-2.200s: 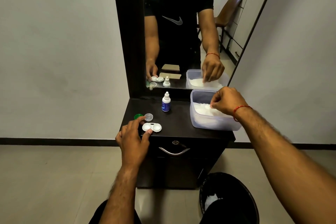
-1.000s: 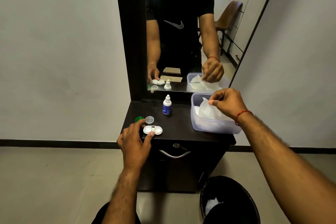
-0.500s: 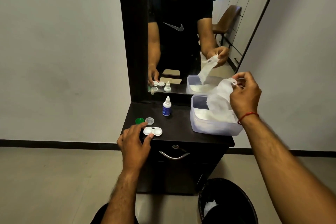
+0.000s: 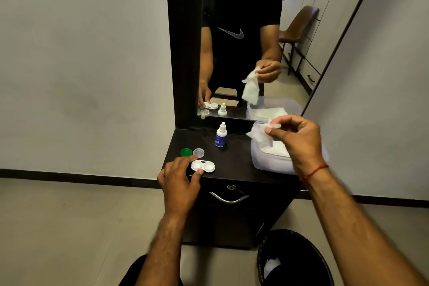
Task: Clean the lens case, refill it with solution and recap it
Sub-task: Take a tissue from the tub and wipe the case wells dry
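So the lens case [image 4: 203,166] is sitting open near the front left edge of the dark counter [image 4: 234,160], both white wells facing up, no caps on it. The left hand [image 4: 178,181] is resting right at it, fingers [image 4: 198,172] loosely spread, with the thumb tip touching the front rim of the left well and the index finger lying just behind the case, kind of bracketing it without lifting it. The two caps are just behind that hand, side by side: a green cap [image 4: 186,152] on the left and a clear cap [image 4: 198,153] next to it, both lying on the counter. A bit further back, close to the mirror [image 4: 243,53], the little solution bottle [image 4: 221,135] stands upright, white nozzle on top and blue label. Over on the right there's a translucent plastic tub [image 4: 267,160] with white wipes in it, and the right hand [image 4: 299,137] is held above it with its fingers pinched shut on a crumpled white wipe [image 4: 261,134], which hangs clear of the tub. There's a red thread around that wrist. Down on the floor, right of the cabinet, is a black bin [image 4: 294,260] with a bit of white stuff inside.
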